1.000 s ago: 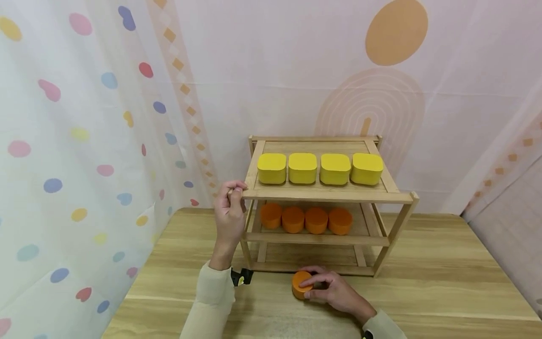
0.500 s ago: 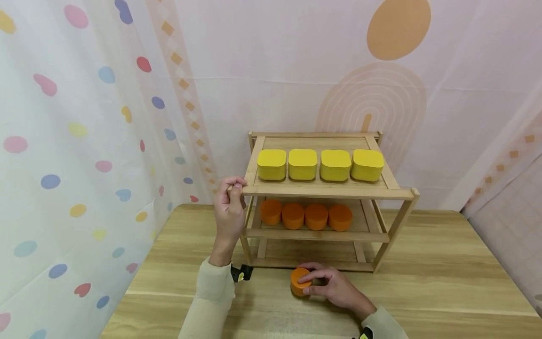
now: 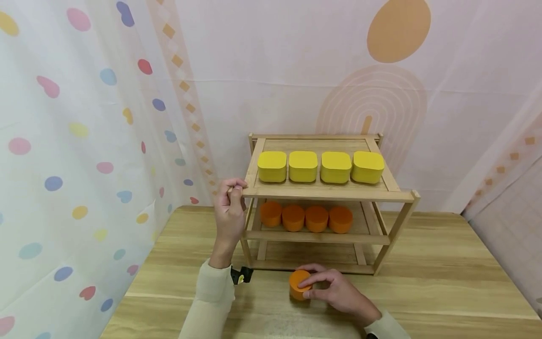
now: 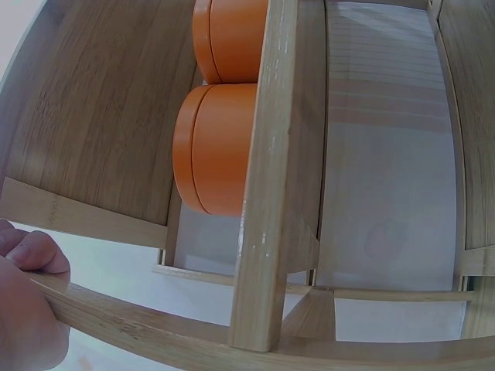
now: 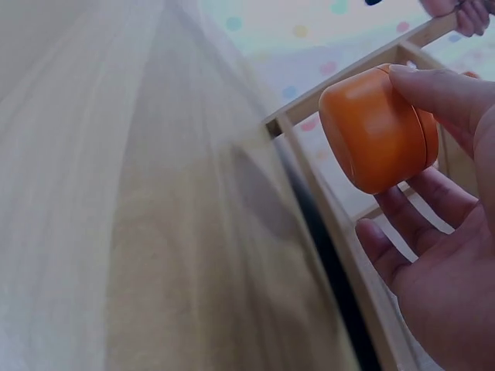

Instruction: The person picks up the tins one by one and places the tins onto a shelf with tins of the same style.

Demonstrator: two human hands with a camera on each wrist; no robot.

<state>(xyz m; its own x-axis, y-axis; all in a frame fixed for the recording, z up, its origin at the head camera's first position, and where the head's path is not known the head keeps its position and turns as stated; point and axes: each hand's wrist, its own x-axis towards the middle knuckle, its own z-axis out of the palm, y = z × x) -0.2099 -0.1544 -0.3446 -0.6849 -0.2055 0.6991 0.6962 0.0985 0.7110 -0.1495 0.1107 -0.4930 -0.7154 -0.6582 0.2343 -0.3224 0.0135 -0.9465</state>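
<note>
At its front left upper corner, the wooden three-tier shelf [image 3: 322, 193] is gripped by my left hand [image 3: 229, 212]; the left wrist view shows fingers curled round the rail [image 4: 131, 325]. My right hand [image 3: 336, 289] pinches a round orange container [image 3: 299, 285] by its lid, just in front of the bottom tier. In the right wrist view this orange container [image 5: 375, 130] hangs above the table, thumb on one side and fingers on the other. Several like orange containers [image 3: 293, 218] stand in a row on the middle tier.
Several yellow rounded-square containers [image 3: 303, 167] line the top tier. The bottom tier [image 3: 309, 253] is bare wood. All of it stands on a wood-grain table [image 3: 444, 273], with a patterned curtain [image 3: 262, 70] behind and a dotted one [image 3: 84, 165] at the left.
The orange container in my right hand has shifted slightly to the left. My left hand keeps its grip on the shelf corner. The head view has tilted a little.
</note>
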